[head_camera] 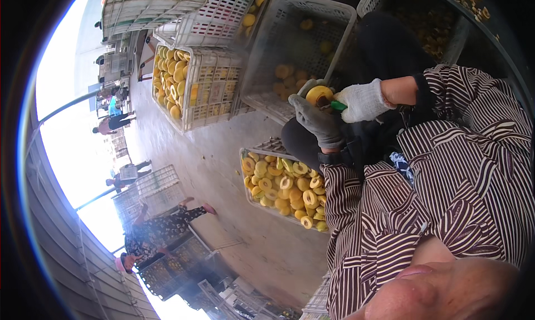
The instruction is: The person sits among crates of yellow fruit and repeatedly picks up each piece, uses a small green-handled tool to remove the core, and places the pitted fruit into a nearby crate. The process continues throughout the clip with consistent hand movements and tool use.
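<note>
My left hand [318, 121], in a grey coated glove, cups a yellow peach [319, 95] with a dark reddish hollow on its near side. My right hand [363, 101], in a white knit glove, grips a small tool by its green handle [338, 106]. The tool's tip meets the peach at the hollow; the blade itself is mostly hidden. Beyond both hands stands a plastic crate [340, 11] with several peaches [288, 80] at its bottom. By my left knee, another crate [246, 190] is full of halved yellow peaches [288, 188], many with pits removed.
A stacked white crate [213, 90] heaped with peach halves [171, 80] stands further out on the concrete floor [209, 157]. More crates [154, 4] rise behind it. Fruit pieces [464, 0] lie at the far right. A person [163, 232] walks near stacked crates [175, 261]; other people are further off.
</note>
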A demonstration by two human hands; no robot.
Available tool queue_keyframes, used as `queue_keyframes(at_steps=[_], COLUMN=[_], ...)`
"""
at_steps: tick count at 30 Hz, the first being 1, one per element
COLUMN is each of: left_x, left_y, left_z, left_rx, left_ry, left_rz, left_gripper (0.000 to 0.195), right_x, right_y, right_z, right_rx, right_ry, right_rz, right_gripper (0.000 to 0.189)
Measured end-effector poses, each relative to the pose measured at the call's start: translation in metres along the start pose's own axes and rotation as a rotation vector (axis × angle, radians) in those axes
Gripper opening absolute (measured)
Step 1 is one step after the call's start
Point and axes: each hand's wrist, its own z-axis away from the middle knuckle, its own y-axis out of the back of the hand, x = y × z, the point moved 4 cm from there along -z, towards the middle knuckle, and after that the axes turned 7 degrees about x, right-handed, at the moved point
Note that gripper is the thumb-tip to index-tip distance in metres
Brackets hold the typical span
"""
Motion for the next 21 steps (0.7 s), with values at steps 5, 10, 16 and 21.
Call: queue_keyframes(at_steps=[5, 10, 16, 21], left_x=[-0.007, 0.033, 0.061, 0.044], left_y=[-0.013, -0.044, -0.132, -0.198], left_z=[-0.002, -0.013, -0.013, -0.007], left_rx=[0.0, -0.117, -0.49, -0.647], left_ry=[0.185, -0.102, 0.092, 0.25], left_rz=[0.167, 0.003, 0.229, 0.249], left_gripper=[0.06, 0.062, 0.062, 0.062], right_x=[-0.002, 0.01, 0.061, 0.075], right_y=[0.015, 0.025, 0.073, 0.112], right_z=[0.016, 0.027, 0.04, 0.082], right_rx=[-0.093, -0.297, -0.812, -1.057], right_ry=[-0.184, -0.117, -0.017, 0.135], right_rz=[-0.138, -0.602, -1.347, -1.552], right_gripper=[0.029, 0.021, 0.034, 0.041])
